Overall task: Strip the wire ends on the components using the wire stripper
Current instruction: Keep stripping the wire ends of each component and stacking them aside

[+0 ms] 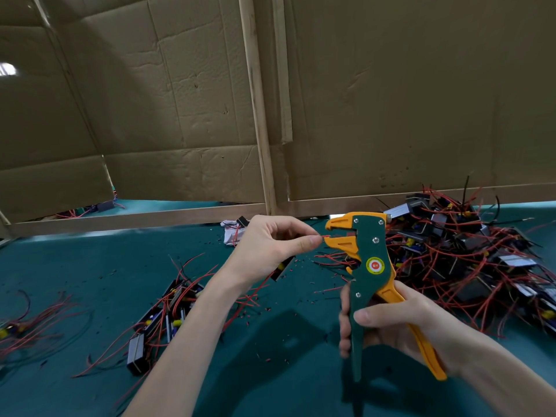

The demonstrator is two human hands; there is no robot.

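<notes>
Head camera shows your right hand (400, 323) gripping the handles of the green-and-orange plastic wire stripper (370, 257), right of centre. Your left hand (270, 245) pinches a thin red wire (325, 236) at centre, its tip between the stripper's orange jaws. Black box-shaped components (469, 251) with red leads lie heaped at the right on the teal table (90, 266).

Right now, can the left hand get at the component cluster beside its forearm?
Likely yes, once freed: the left hand pinches a red wire held at the wire stripper, so it must let go first. The component cluster lies uncovered on the green mat, with nothing between.
</notes>
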